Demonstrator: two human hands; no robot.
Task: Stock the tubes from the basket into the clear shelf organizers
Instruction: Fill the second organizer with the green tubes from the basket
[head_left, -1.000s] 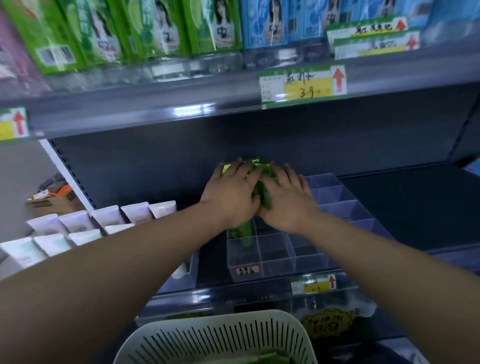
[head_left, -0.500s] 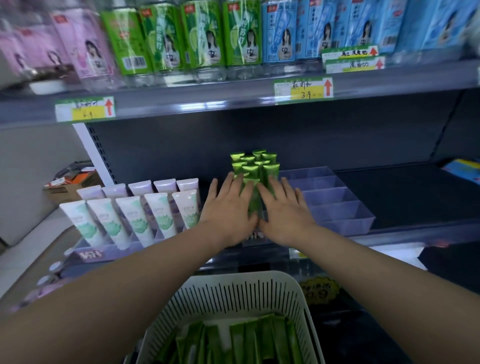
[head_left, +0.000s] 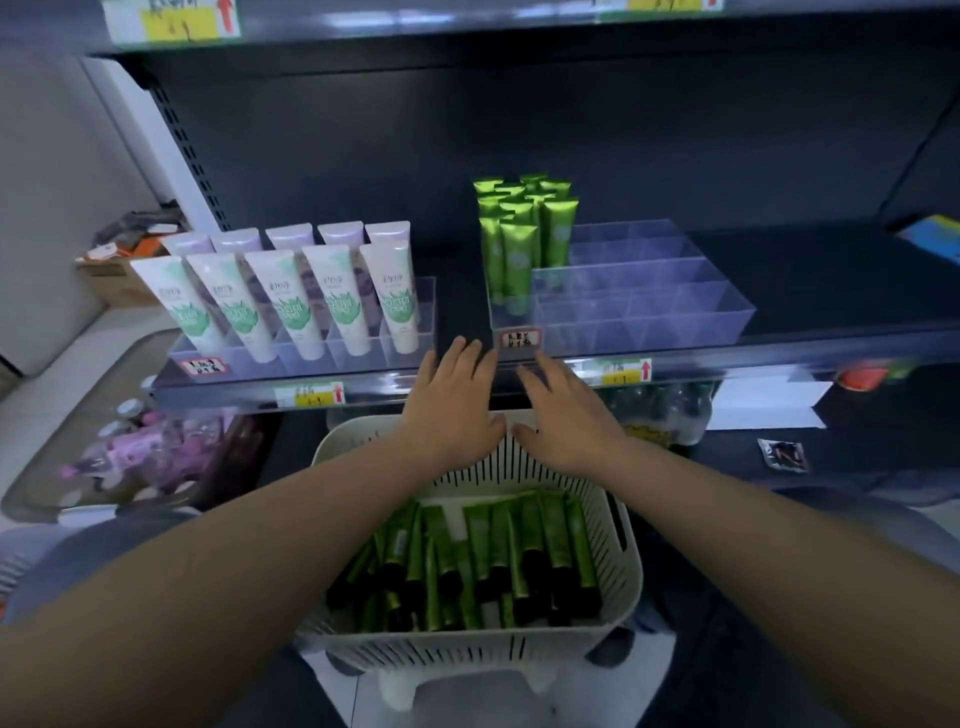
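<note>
Presently holding nothing: left hand and right hand side by side, palms down, fingers straight and slack, poised above the far rim of the white slotted plastic basket.

At six o'clock from the hands, down in that basket, a loose heap of slim metallic-green squeeze tubes with black caps, lying flat, crimped ends mostly toward twelve.

At twelve to one o'clock, on the dark shelf, a clear acrylic organizer divided into rows of compartments. Standing upright in its left column, crimped ends up, a tight batch of the same green tubes. Compartments toward three o'clock seemingly unfilled.

At ten o'clock, a second clear organizer carrying white and pale-lilac tubes, no part of this job.

Judging by look: light, soft-walled, glossy and probably slippery, apt to dent if squeezed mid-body. Best taken near the stiff black cap, or gathered several at once between both palms, kept parallel, then lowered cap first into a compartment.
</note>
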